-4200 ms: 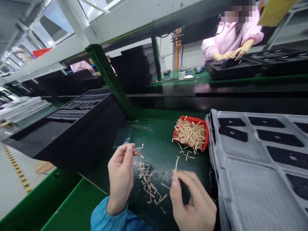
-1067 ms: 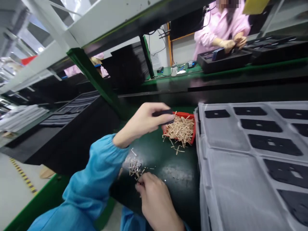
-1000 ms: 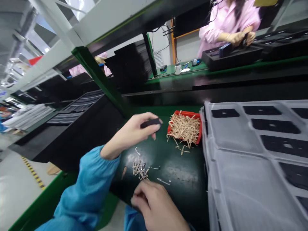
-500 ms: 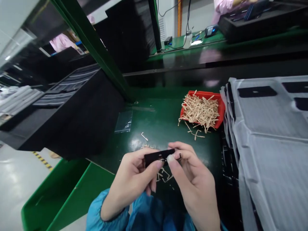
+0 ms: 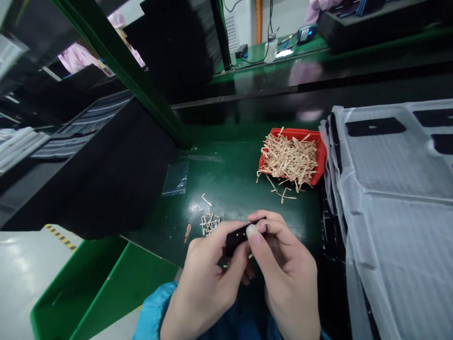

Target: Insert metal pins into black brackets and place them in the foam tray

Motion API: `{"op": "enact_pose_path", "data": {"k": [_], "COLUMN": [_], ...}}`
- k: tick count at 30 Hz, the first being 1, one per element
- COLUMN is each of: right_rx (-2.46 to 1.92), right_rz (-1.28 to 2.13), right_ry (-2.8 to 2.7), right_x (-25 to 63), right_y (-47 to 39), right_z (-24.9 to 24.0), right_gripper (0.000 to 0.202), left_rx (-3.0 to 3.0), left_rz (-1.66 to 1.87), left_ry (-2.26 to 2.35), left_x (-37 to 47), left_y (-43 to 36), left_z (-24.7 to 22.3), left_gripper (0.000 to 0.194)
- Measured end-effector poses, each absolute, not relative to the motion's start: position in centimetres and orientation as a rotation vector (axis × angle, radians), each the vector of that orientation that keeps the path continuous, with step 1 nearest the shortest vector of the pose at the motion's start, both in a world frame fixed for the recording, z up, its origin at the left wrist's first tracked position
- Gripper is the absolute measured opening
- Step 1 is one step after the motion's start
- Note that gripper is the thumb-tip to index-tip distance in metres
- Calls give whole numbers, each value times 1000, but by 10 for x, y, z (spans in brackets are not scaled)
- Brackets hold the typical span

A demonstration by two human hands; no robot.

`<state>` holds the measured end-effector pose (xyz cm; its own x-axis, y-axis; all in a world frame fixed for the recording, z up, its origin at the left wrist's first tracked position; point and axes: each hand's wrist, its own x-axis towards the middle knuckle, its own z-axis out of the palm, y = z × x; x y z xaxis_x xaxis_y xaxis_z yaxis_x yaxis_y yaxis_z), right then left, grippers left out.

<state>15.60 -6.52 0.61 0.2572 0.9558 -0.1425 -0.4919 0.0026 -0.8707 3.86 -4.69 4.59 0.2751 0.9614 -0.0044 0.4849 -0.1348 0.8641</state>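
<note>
Between my two hands is a small flat black piece (image 5: 234, 240) with tiny light spots on its face. My left hand (image 5: 212, 269) grips its left part, fingers behind and thumb bent in front. The right end is pinched by my right hand (image 5: 283, 259), whose thumb presses on the front near the edge. My fingers cover much of the piece, so its full shape is hidden. Just beyond my left hand lies a small pile of thin pale strips (image 5: 209, 223) on the green tabletop (image 5: 226, 184).
A red tray (image 5: 321, 158) heaped with pale bent strips (image 5: 292, 158) stands ahead right. White sheet-like trays (image 5: 399, 189) holding black pieces (image 5: 375, 126) are stacked at right. A clear bag (image 5: 176, 178) lies left, near a black box (image 5: 120, 184). A green bin (image 5: 116, 288) stands lower left.
My left hand has moved right, closer to my right hand, and its thumb now covers more of the black piece. The piece is tilted more, and the pale pile shows more fully.
</note>
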Motion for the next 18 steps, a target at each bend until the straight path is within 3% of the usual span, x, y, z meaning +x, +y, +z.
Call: {"op": "enact_pose_path", "data": {"k": [9,18], "right_rx": [-1094,-1074], "right_rz": [1078,1042], "right_ry": [-645,-604], "right_x": [158,156], "right_y": [-66,-67], "right_z": [8,7], "right_gripper": [14,13], "left_rx": [1850,1805], "left_rz": [721,819], "left_ry": [1278,1290], "left_x": [42,50], "left_y": [-52,-53], "left_z": [53,53], "left_gripper": [41,31]}}
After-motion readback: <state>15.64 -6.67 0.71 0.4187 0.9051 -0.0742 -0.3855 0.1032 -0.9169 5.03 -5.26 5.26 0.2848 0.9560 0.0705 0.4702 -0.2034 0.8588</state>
